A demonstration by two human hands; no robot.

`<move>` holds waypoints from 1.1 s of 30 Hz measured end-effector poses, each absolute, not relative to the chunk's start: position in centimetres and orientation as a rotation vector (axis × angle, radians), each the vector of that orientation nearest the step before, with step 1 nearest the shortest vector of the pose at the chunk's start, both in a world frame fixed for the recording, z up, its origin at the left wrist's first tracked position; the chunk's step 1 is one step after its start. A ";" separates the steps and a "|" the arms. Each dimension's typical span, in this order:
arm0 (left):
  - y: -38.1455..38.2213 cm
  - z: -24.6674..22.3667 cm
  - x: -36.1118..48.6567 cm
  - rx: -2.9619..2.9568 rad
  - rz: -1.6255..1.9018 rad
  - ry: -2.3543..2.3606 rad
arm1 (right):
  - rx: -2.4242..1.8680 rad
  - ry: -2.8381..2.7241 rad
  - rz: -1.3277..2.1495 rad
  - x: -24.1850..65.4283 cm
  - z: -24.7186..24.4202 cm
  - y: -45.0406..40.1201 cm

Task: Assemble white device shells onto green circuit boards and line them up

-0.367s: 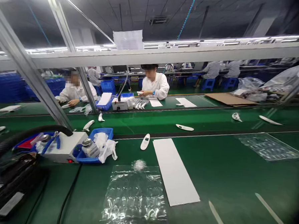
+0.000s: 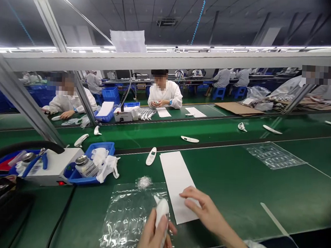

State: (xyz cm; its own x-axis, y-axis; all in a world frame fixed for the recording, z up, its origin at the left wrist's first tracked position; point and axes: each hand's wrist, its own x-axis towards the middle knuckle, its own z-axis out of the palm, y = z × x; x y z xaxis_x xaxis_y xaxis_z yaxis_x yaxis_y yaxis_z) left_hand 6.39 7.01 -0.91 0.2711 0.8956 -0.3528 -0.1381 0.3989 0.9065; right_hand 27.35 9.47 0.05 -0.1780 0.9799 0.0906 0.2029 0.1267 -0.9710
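Note:
My left hand (image 2: 155,234) is wrapped around a white ear thermometer (image 2: 162,209), its pointed tip up and to the left. It is above a clear plastic sheet with rows of pockets (image 2: 124,212). My right hand (image 2: 202,207) hovers over or touches a long white card (image 2: 176,176), fingers apart and nothing in them; contact is unclear. Past the card's far left corner lies another white thermometer (image 2: 151,156) with a small display. A small clump of clear bits (image 2: 144,182) rests at the sheet's top edge.
On the left stand a white box with a red switch (image 2: 61,170), a blue tray (image 2: 89,177) holding a metal-capped bottle and white bags, and blue-handled pliers (image 2: 35,165). Beyond runs a green conveyor belt (image 2: 137,137) carrying white thermometers. Co-workers (image 2: 165,92) sit across it.
Both hands have come up into view from below, the left one with the thermometer, the right one over the card. The camera view has shifted, so the scene sits further left.

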 end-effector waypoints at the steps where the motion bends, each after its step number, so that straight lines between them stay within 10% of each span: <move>1: 8.1 -0.6 7.2 0.875 0.881 1.041 | -1.249 -1.602 1.052 28.6 0.0 10.3; 22: 14.1 -1.6 11.5 0.948 0.980 1.155 | -1.531 -1.893 0.831 28.8 -2.4 11.3; 33: 12.3 0.4 10.1 0.634 0.853 0.944 | -1.133 -1.563 1.245 24.0 4.5 12.3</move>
State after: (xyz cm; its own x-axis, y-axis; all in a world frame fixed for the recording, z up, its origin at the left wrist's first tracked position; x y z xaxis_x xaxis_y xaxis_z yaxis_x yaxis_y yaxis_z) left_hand 10.10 12.29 0.42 0.3181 0.8456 -0.4287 -0.3417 0.5240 0.7802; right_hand 24.05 12.29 4.52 -0.2594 0.9636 0.0642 0.1531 0.1066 -0.9824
